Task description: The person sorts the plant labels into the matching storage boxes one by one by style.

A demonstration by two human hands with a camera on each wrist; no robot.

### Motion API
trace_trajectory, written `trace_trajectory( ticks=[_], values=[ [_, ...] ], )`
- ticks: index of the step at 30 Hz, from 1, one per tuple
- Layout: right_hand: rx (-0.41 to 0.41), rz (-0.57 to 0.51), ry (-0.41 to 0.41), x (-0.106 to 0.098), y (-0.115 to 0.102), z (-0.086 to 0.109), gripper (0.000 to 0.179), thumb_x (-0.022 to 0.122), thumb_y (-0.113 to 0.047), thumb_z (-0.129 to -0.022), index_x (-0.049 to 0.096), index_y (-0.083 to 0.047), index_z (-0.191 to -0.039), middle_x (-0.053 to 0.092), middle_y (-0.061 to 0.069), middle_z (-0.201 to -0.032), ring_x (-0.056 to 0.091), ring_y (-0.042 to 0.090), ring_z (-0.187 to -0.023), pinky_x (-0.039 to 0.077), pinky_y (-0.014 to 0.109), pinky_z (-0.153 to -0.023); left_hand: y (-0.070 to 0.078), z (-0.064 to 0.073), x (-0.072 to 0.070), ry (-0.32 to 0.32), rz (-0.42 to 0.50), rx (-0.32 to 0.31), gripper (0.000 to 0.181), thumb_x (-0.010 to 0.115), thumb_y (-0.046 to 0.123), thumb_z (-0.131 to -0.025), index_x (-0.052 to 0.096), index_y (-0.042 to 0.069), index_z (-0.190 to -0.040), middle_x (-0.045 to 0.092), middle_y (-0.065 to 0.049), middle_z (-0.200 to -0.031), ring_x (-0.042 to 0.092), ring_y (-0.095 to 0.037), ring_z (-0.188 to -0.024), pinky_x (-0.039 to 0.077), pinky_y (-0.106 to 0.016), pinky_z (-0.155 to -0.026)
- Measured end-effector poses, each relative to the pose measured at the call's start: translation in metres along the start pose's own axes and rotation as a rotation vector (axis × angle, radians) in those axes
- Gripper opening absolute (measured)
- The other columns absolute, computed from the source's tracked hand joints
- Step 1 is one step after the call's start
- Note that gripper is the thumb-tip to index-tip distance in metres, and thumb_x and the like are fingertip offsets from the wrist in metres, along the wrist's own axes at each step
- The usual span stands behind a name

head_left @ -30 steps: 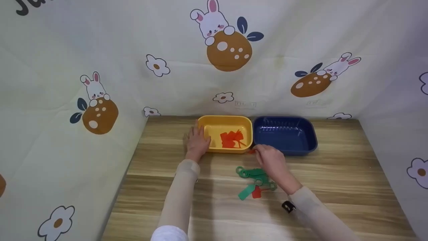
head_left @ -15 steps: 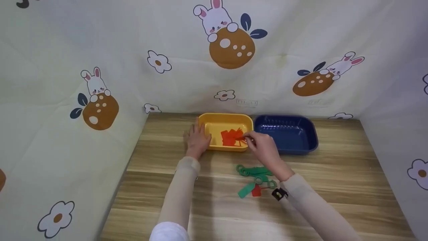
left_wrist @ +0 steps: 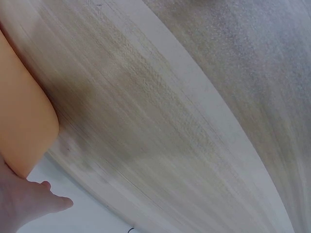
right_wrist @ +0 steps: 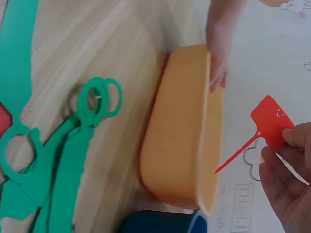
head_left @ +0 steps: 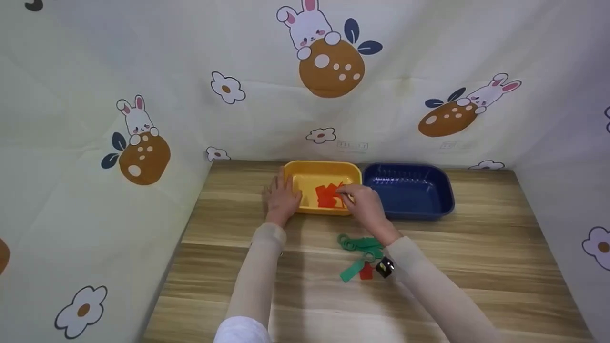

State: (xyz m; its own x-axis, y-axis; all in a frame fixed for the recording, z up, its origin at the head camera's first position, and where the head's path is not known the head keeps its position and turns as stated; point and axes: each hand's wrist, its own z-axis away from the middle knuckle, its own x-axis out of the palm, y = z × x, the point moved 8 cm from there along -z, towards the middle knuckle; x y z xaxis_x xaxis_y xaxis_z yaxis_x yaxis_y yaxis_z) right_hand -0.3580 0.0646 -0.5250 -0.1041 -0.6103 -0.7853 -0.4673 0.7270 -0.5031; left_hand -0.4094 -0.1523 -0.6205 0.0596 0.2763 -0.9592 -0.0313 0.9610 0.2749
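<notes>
In the right wrist view, my right hand [right_wrist: 289,170] pinches a red plastic tag [right_wrist: 273,121] with a thin stem by one edge of its flat head. From the head view, this right hand [head_left: 364,205] is over the right side of a yellow box [head_left: 305,183]. Several red tags [head_left: 326,196] lie in that box. My left hand [head_left: 282,201] rests at the box's left rim with its fingers extended. In front of the boxes, green tags with ring ends [head_left: 362,244] lie in a loose pile, and a red tag [head_left: 366,272] lies beside them.
A dark blue box [head_left: 410,193] stands against the yellow box's right side. Behind both rises a cloth backdrop [head_left: 267,119] printed with rabbits and flowers. The wooden table [head_left: 214,276] reaches forward under both arms, and a small black device [head_left: 385,267] sits at the right wrist.
My right hand has carried the red tag from the yellow box's front right corner up and left, over the box. The left hand has stayed at the left rim.
</notes>
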Motion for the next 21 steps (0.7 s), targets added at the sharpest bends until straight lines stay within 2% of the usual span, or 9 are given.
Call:
trace_trajectory(
  ticks=[4, 11, 16, 21],
  values=[
    [-0.069, 0.077, 0.011, 0.014, 0.001, 0.001, 0.012, 0.072, -0.013, -0.091, 0.080, -0.012, -0.100, 0.075, 0.003, -0.101, 0.072, 0.023, -0.095, 0.059, 0.039, -0.085, -0.001, -0.002, 0.002, -0.006, -0.007, -0.003, 0.064, 0.042, 0.043, -0.101, 0.034, 0.009, -0.155, 0.005, -0.008, -0.169, 0.020, -0.039, -0.152, 0.019, -0.064, -0.119],
    [-0.174, 0.197, 0.031, 0.033, 0.006, 0.008, 0.010, 0.072, -0.009, -0.090, 0.080, -0.009, -0.094, 0.065, 0.005, -0.091, 0.065, 0.021, -0.083, 0.058, 0.034, -0.073, 0.000, -0.002, 0.003, -0.020, -0.022, -0.015, 0.064, 0.041, 0.044, -0.102, 0.031, 0.012, -0.157, 0.004, -0.007, -0.170, 0.017, -0.037, -0.154, 0.017, -0.063, -0.120],
    [-0.181, 0.222, 0.004, 0.042, 0.014, 0.012, 0.007, 0.074, -0.010, -0.089, 0.080, -0.010, -0.091, 0.062, 0.006, -0.085, 0.063, 0.022, -0.079, 0.056, 0.034, -0.069, 0.000, -0.002, 0.003, -0.033, -0.043, -0.026, 0.065, 0.040, 0.045, -0.102, 0.030, 0.013, -0.157, 0.002, -0.006, -0.170, 0.016, -0.036, -0.154, 0.018, -0.063, -0.121],
    [-0.181, 0.283, -0.067, 0.046, 0.015, 0.013, 0.009, 0.073, -0.008, -0.087, 0.080, -0.010, -0.093, 0.066, 0.006, -0.086, 0.064, 0.024, -0.080, 0.056, 0.036, -0.073, -0.002, -0.002, 0.003, -0.031, -0.051, -0.033, 0.064, 0.041, 0.045, -0.103, 0.029, 0.014, -0.158, 0.002, -0.005, -0.170, 0.017, -0.035, -0.154, 0.018, -0.063, -0.120]
  ],
)
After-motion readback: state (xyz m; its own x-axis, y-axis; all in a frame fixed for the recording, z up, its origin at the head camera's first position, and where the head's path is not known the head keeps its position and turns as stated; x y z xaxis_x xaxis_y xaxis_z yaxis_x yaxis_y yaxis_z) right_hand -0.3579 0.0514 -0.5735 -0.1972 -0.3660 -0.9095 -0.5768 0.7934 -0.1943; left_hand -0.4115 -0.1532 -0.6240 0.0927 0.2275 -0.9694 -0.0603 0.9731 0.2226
